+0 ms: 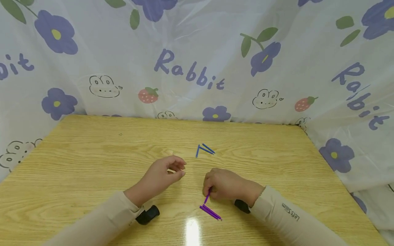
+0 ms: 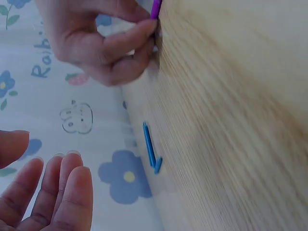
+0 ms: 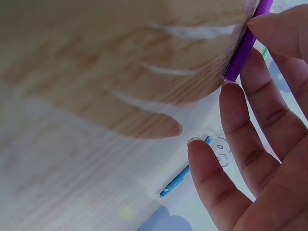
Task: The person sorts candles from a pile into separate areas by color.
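My right hand pinches a slim purple stick between thumb and fingers, low over the table. The stick slants down toward me, its near end close to more thin purple sticks lying side by side on the wood. To the left, my left hand hovers with relaxed, slightly bent fingers and nothing between them. Beyond both hands lie three blue sticks, two roughly parallel and one angled away at their left end. In the left wrist view, the left fingers are apart from everything.
The wooden table is bounded at the back and right by a white curtain printed with flowers and rabbits. A black wrist strap part shows below the left sleeve, and another below the right wrist.
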`<state>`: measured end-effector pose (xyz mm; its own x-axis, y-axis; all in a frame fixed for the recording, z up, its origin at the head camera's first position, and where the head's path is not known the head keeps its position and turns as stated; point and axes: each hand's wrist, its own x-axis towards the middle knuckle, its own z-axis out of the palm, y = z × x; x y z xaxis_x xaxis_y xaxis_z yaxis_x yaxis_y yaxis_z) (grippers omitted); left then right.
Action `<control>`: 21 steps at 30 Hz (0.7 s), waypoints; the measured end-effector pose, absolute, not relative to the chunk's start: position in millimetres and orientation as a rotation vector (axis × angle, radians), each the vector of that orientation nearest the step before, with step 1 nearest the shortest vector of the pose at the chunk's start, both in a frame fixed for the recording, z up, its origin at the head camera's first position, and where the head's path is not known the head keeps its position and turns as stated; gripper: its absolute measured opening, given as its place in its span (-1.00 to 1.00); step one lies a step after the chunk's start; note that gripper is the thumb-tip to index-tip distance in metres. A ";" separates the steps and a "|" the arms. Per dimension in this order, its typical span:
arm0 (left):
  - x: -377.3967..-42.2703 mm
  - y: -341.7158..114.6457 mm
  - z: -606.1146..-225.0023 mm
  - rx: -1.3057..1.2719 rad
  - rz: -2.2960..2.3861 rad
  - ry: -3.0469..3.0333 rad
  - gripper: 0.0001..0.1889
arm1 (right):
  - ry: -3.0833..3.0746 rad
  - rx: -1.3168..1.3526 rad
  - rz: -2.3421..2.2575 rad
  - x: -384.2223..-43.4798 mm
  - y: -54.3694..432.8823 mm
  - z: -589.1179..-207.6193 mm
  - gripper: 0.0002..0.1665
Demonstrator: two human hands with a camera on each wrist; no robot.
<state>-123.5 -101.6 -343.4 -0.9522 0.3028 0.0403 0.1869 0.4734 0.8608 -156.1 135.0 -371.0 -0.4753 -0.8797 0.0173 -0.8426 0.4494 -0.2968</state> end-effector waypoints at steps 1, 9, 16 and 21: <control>-121.9 -100.0 -342.6 0.441 1.502 2.576 -0.77 | 2.551 -1.516 -0.404 -155.8 134.9 -370.4 -0.79; -112.3 -89.1 -344.5 0.550 1.548 2.474 -0.78 | 2.547 -1.494 -0.397 -155.9 134.2 -371.0 -0.78; -106.7 -83.3 -348.9 0.574 1.533 2.413 -0.79 | 2.553 -1.458 -0.395 -154.9 133.9 -370.3 -0.79; -101.7 -79.8 -351.5 0.637 1.525 2.385 -0.80 | 2.556 -1.466 -0.389 -155.1 134.9 -369.5 -0.79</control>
